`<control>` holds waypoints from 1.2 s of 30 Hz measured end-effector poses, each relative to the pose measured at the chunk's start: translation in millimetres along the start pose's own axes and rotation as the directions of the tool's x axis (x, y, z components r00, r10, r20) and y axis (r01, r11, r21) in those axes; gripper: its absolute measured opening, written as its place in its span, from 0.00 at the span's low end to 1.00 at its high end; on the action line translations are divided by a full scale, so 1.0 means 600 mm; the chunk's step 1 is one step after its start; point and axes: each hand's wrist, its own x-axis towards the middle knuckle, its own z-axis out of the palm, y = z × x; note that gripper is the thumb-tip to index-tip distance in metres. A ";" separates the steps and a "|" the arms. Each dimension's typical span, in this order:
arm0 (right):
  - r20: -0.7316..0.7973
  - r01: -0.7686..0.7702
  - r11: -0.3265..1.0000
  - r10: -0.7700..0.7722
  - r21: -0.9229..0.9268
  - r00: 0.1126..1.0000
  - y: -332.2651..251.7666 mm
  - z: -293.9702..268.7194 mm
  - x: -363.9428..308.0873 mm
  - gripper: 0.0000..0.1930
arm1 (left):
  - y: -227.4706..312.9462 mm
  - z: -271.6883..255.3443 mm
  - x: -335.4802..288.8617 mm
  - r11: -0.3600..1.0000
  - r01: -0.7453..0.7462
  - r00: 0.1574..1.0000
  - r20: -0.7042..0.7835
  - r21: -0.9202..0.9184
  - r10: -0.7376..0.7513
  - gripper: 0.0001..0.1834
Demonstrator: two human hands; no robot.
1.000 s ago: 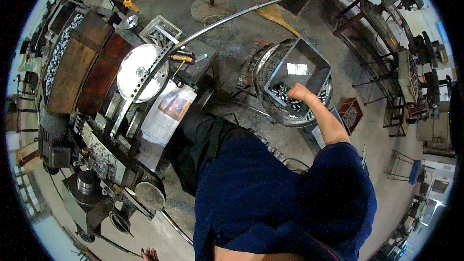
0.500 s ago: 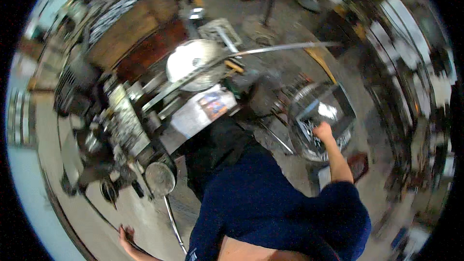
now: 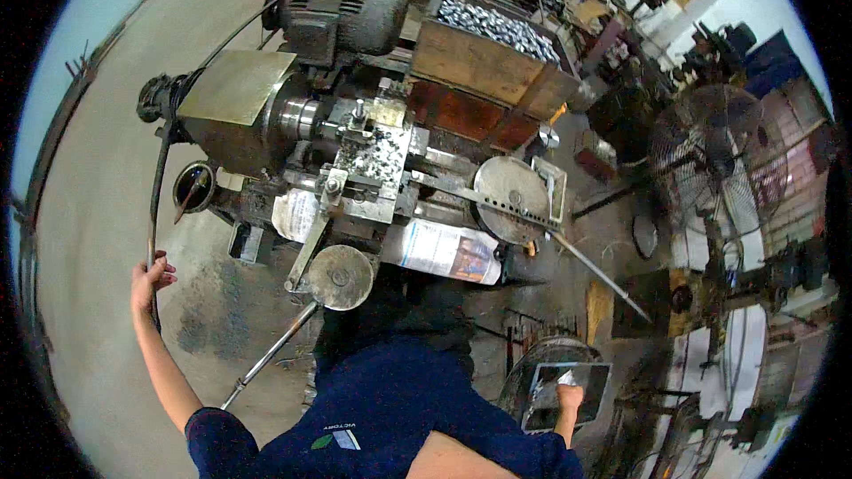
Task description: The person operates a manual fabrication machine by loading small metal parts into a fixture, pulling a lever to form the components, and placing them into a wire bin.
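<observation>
Person at a lathe, arms spread wide.
The left hand point(image 3: 149, 279) curls around a long thin rod point(image 3: 156, 204) running toward the lathe point(image 3: 355, 160); the right hand point(image 3: 568, 395) reaches into a metal bin point(image 3: 541, 390), its grip impossible to tell.

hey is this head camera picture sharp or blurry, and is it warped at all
Head view: sharp, no motion smear; fisheye bends the floor and the long rod toward the black rim; lathe evenly lit; left hand on the rod, right hand in the bin.
</observation>
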 end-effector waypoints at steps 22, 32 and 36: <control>0.185 0.968 -0.204 -0.967 -0.143 -0.176 -1.201 -0.122 -0.209 0.13 | -0.041 0.004 -0.146 0.626 0.108 0.881 -0.366 0.772 0.299 0.19; 0.103 0.980 -0.003 -0.994 0.198 -0.024 -1.224 -0.091 -0.217 0.16 | -0.051 -0.014 -0.102 0.613 0.163 0.905 -0.364 0.773 0.219 0.14; 0.101 0.938 0.129 -0.990 0.323 0.101 -1.224 -0.119 -0.222 0.18 | -0.036 -0.024 -0.092 0.567 0.186 0.884 -0.389 0.803 0.260 0.13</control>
